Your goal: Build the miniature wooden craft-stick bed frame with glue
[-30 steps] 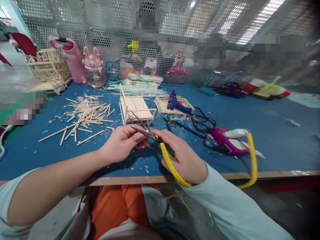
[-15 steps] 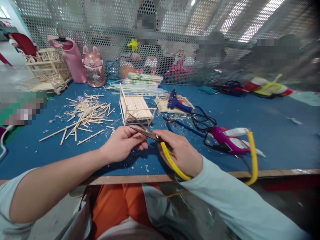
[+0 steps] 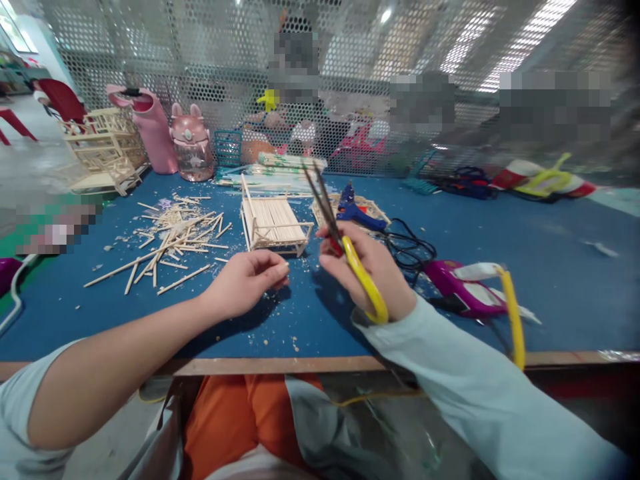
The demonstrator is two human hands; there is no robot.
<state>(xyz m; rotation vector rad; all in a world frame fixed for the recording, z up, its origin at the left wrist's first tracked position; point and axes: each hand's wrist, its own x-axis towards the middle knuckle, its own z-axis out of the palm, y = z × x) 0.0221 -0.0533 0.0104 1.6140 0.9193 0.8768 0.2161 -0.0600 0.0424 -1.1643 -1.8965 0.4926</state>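
My right hand (image 3: 367, 267) grips a pair of scissors (image 3: 326, 203), its yellow handle loop along the palm and its dark blades tilted up, slightly apart. My left hand (image 3: 247, 283) is pinched closed over the table; a tiny pale speck shows at its fingertips, too small to make out. Just beyond that hand stands a small bed-like frame of thin wooden sticks (image 3: 275, 220). Loose cut sticks (image 3: 173, 237) lie in a pile to its left. A blue glue gun (image 3: 353, 208) rests on another flat stick piece (image 3: 376, 207), partly behind the scissors and right hand.
A purple-handled tool (image 3: 465, 290) and a black cable (image 3: 407, 243) lie to the right. At the back are bundled sticks (image 3: 285, 163), a clear bottle (image 3: 193, 147), a pink bottle (image 3: 155, 133) and a taller stick model (image 3: 107, 150). A perforated metal screen (image 3: 350, 67) borders the table.
My right hand has lifted the scissors away from my left fingers and turned the blades upward. The blades have come closer together. My left hand stays nearly in place, still pinched.
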